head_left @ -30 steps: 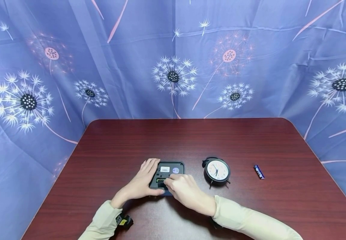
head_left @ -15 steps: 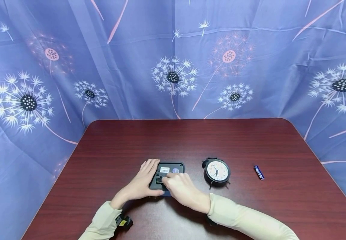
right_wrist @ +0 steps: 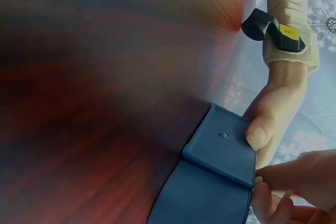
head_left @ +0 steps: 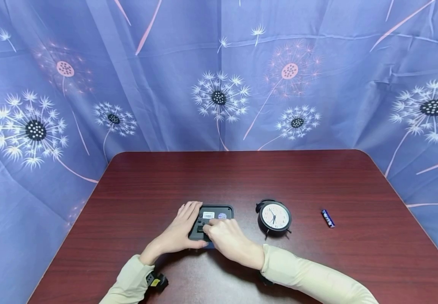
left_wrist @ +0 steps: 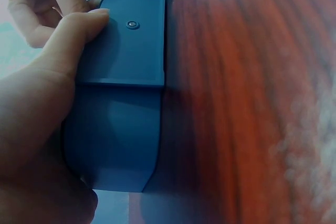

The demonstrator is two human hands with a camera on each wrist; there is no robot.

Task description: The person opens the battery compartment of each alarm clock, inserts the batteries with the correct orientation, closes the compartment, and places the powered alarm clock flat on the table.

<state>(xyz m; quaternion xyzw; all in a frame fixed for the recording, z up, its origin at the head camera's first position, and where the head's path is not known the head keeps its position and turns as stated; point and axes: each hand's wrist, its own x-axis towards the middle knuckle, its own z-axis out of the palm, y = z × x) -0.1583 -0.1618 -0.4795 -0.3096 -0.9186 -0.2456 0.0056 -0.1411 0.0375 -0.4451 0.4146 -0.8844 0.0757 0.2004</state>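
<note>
Dark device [left_wrist: 118, 98], white barcode label [head_left: 208, 215], round purple sticker [head_left: 222, 216], left hand [head_left: 179, 228] gripping it, right hand [head_left: 232, 241] curled, hold unclear

Soft glare on table [head_left: 204, 276] — wrist views dimmer

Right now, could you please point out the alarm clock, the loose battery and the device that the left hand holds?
alarm clock [head_left: 275, 216], head view: on its white dial
battery [head_left: 328, 218], head view: middle of its wrapper
device [left_wrist: 122, 66], left wrist view: its flat panel

Looks like a curtained-off tabletop nook tbh, patterned dandelion fabric [head_left: 173, 126] hanging behind a reddish wood-grain table [head_left: 158, 181]. Can't tell if it's a home or a lab.
</note>
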